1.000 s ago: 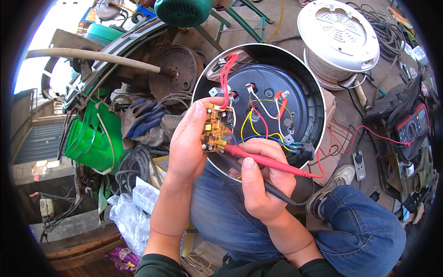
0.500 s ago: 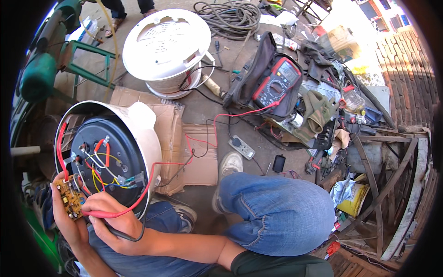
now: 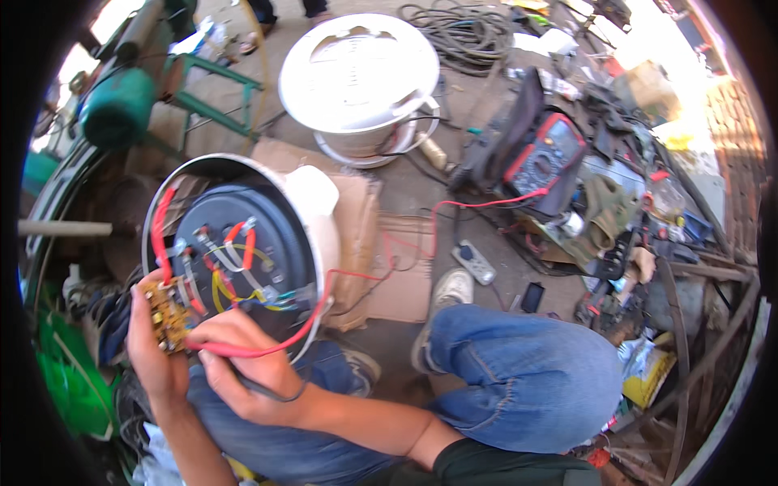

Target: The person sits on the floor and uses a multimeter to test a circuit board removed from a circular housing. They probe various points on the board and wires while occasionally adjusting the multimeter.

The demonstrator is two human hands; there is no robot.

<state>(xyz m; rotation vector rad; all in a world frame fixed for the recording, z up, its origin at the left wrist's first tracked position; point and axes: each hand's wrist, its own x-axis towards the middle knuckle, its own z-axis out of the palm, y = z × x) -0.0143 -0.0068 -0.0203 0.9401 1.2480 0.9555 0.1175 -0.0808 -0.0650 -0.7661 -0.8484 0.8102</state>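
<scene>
My left hand [image 3: 156,356] grips a small yellow-brown circuit board [image 3: 166,317] by its edge. In my right hand [image 3: 253,374] are a red test probe [image 3: 235,350] and a black test probe [image 3: 263,389], held together between closed fingers. The red probe points at the board; whether its tip touches is too blurred to tell. Beside both hands an open white appliance housing [image 3: 326,231] lies tilted, showing a dark round base [image 3: 267,206] with red, white and yellow wires. A red lead [image 3: 486,202] runs to a red-and-black multimeter [image 3: 545,154] propped in a dark case [image 3: 506,121].
Flattened cardboard [image 3: 397,283] lies under the housing. Behind it stands another white appliance [image 3: 356,81], near a coiled cable [image 3: 462,36]. A remote control [image 3: 474,262] and a dark flat object [image 3: 532,297] rest on the ground. Cluttered tools and a glove [image 3: 604,215] spread at right.
The whole view has swung, so everything sits farther right in the picture. Both hands keep their hold on the board and probes, with little other movement.
</scene>
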